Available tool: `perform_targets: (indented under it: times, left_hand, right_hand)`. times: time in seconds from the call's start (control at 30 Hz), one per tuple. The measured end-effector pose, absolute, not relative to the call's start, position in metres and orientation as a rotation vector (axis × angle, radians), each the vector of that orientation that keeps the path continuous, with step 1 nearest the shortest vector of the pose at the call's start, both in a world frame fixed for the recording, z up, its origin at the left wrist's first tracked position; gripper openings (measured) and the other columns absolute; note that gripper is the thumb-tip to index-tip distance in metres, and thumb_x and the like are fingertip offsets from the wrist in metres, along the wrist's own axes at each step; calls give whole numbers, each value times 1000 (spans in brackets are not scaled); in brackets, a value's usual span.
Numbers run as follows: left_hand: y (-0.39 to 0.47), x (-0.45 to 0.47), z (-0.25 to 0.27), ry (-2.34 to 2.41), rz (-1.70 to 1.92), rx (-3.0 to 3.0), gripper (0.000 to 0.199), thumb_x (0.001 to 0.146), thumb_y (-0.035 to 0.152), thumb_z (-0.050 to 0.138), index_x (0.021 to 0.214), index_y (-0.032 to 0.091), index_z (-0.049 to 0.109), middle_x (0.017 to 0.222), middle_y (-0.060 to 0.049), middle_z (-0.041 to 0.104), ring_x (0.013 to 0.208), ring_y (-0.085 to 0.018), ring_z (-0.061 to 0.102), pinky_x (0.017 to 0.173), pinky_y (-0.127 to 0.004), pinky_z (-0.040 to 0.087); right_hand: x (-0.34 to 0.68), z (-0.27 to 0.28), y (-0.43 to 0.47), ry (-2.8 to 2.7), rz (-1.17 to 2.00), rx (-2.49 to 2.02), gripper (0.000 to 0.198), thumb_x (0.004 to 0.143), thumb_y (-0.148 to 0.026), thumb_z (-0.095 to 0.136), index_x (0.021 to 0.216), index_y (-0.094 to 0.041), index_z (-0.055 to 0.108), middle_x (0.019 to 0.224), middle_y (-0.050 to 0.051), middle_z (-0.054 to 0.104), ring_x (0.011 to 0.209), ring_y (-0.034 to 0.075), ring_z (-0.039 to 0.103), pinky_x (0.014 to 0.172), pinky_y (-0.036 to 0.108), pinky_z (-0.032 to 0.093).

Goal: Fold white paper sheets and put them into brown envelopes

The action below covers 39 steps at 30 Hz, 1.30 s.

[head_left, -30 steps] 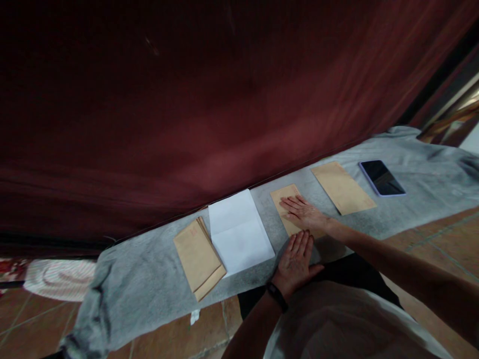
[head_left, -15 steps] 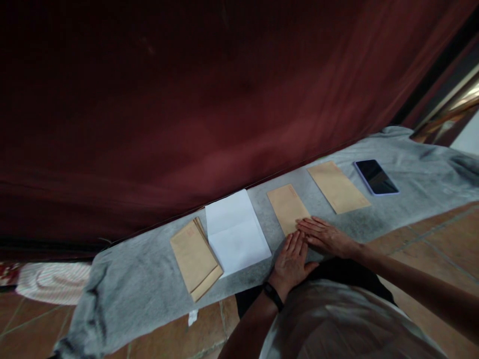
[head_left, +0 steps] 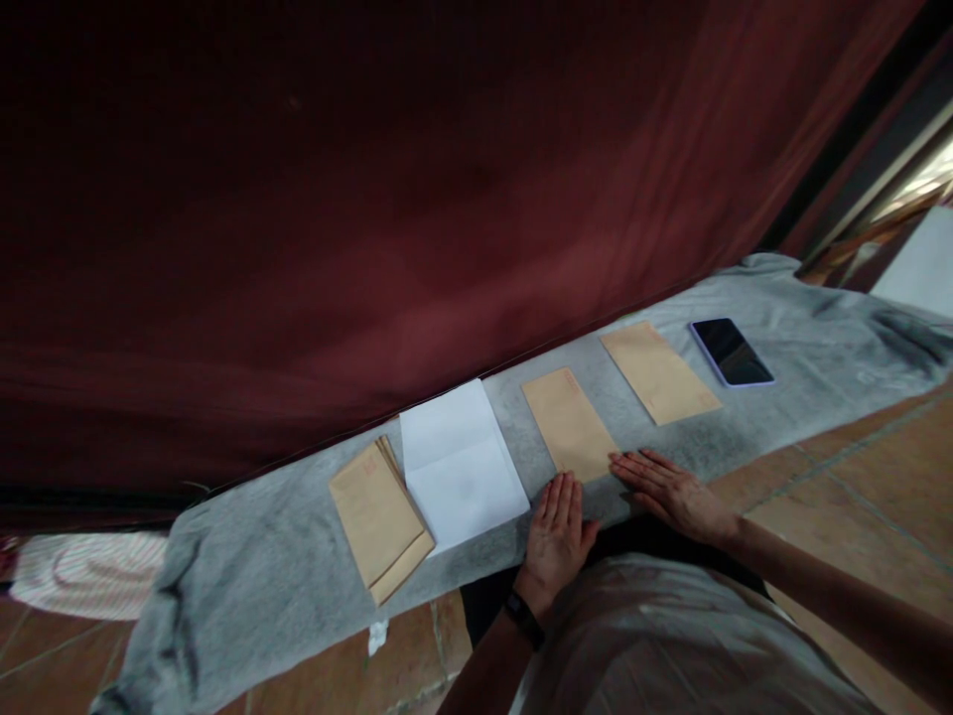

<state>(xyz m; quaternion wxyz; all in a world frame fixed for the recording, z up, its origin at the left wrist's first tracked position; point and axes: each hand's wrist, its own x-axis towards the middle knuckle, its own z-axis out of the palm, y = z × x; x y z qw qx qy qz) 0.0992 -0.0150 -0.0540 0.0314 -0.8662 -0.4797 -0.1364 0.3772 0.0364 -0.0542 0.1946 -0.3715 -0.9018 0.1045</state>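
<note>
A brown paper envelope point(head_left: 567, 419) lies flat on the grey cloth in front of me. My left hand point(head_left: 557, 536) rests flat at its near left corner, fingers stretched out and holding nothing. At the near right corner lies my right hand point(head_left: 676, 497), also flat, its fingertips touching the envelope's edge. To the right is a second brown envelope point(head_left: 659, 372), apart from both hands. Left of my left hand are white paper sheets point(head_left: 466, 467) with a crease across them. A stack of brown envelopes point(head_left: 379, 516) lies against the sheets' left side.
The grey cloth point(head_left: 245, 566) covers a long narrow surface along a dark red panel point(head_left: 447, 248). A phone point(head_left: 734, 353) lies at the right. A striped fabric piece point(head_left: 89, 576) and a white scrap point(head_left: 377, 636) are at the lower left, near the tiled floor point(head_left: 320, 685).
My hands have moved apart from the middle of the envelope's near end, the left one to its left corner and the right one to its right corner. More of the envelope shows.
</note>
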Motion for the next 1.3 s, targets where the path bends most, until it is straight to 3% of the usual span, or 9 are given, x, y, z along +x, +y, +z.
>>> perform_targets:
  times: [0.13,0.33,0.7,1.03,1.3]
  left_hand:
    - [-19,98,-52,-1544,-487,-2634,51,102,35,51,147,10,49,153,-14,53,146,-25,45,117,-42,47]
    - [-5,127,-44,-1700,-447,-2573,44,103,41,49,131,10,62,140,-17,64,141,-29,51,114,-46,49]
    - [75,151,-45,-1724,-359,-2635,54,106,38,39,155,18,38,165,-11,37,154,-26,30,125,-48,32]
    - [155,167,-50,-1775,-406,-2526,57,100,38,49,152,17,42,163,-13,39,152,-30,33,123,-57,31]
    - [135,162,-49,-1804,-438,-2535,58,104,42,41,155,14,38,163,-12,39,152,-29,33,124,-55,30]
  right_hand:
    - [377,-58,38,-2486,320,-1041,58,103,-24,48,160,-31,33,157,4,48,141,21,51,121,47,39]
    - [377,-67,42,-2453,310,-1019,59,102,-22,49,158,-31,36,154,5,52,138,22,54,119,49,41]
    - [377,-71,43,-2448,244,-1027,54,103,-23,48,157,-30,40,150,5,57,136,22,56,119,46,42]
    - [374,-65,40,-2457,240,-1050,57,104,-24,46,159,-30,35,154,4,52,137,21,55,119,45,42]
    - [372,-65,39,-2491,193,-1084,52,104,-28,49,156,-30,42,153,4,53,136,23,55,116,47,42]
